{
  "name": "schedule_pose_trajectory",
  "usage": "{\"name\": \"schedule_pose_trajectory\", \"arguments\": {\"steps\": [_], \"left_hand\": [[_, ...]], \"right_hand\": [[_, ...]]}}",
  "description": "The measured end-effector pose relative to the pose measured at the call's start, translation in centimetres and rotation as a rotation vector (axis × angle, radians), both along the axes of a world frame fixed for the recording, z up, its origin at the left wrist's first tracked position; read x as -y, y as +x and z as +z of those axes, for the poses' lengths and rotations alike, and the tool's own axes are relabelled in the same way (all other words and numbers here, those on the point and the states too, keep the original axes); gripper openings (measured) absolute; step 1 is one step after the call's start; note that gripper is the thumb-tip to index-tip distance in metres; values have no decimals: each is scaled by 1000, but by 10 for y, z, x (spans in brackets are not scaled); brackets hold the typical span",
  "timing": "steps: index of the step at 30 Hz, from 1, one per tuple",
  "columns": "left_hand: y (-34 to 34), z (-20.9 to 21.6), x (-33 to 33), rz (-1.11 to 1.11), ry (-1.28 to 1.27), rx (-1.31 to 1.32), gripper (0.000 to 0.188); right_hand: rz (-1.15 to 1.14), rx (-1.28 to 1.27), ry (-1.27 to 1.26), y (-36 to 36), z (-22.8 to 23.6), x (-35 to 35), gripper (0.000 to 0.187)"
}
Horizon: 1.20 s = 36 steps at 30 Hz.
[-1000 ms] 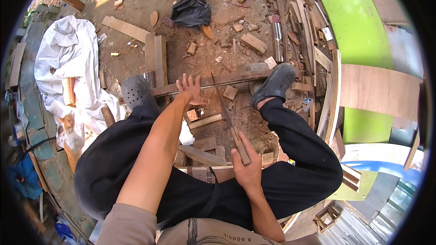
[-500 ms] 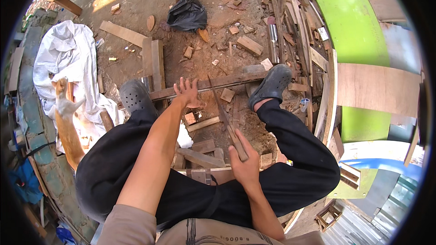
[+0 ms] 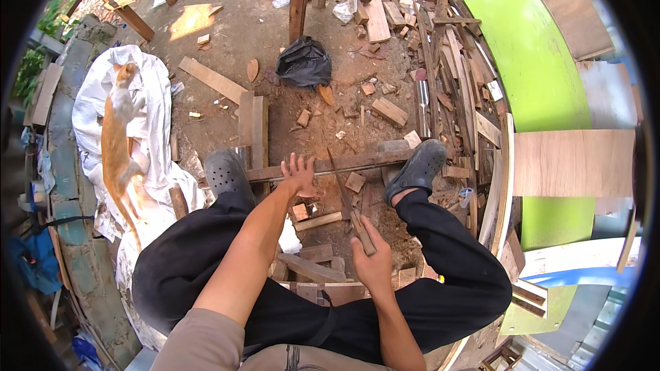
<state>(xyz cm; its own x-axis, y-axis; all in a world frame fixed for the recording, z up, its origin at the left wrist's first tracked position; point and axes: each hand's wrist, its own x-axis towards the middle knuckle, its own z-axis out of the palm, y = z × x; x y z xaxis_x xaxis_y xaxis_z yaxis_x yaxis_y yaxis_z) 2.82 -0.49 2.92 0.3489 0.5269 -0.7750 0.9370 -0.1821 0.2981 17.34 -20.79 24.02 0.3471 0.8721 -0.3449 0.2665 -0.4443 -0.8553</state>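
My left hand (image 3: 300, 177) lies with fingers spread on a long, narrow wooden bar (image 3: 371, 159) that runs crosswise between my two feet. In my closed right hand (image 3: 373, 261) is the wooden handle of a handsaw (image 3: 344, 192). Its dark, thin blade points away from me and slants slightly left. The blade's far part crosses the bar just right of my left hand. Whether the teeth have cut into the wood is too small to tell. A grey clog (image 3: 228, 173) is by the bar's left end, and the other clog (image 3: 421, 165) rests at its right end.
Wood offcuts (image 3: 313, 268) lie between my legs. Beyond the bar is a black plastic bag (image 3: 304, 63). An orange and white cat (image 3: 118, 141) stands on a white cloth (image 3: 89, 110) at left. Long scrap planks (image 3: 459, 82) and a green panel (image 3: 533, 62) line the right.
The whole view has shifted, so the scene sits lower in the picture. The cat has moved farther away along the white cloth. Both hands stay nearly as they were on the bar and saw.
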Motion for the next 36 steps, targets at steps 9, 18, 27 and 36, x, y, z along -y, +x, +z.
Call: {"name": "schedule_pose_trajectory", "arguments": {"steps": [9,18,27,36], "left_hand": [[-3,-3,-3,-13,14,-39,141],[1,-12,0,2,40,-17,140],[-12,-1,4,10,33,-4,139],[-3,-7,4,-1,46,23,139]], "right_hand": [[23,61,24,-15,-27,-48,50],[6,67,-10,-3,-62,-65,49],[6,-56,-23,-10,28,6,51],[36,70,-37,-18,-44,-57,50]]}}
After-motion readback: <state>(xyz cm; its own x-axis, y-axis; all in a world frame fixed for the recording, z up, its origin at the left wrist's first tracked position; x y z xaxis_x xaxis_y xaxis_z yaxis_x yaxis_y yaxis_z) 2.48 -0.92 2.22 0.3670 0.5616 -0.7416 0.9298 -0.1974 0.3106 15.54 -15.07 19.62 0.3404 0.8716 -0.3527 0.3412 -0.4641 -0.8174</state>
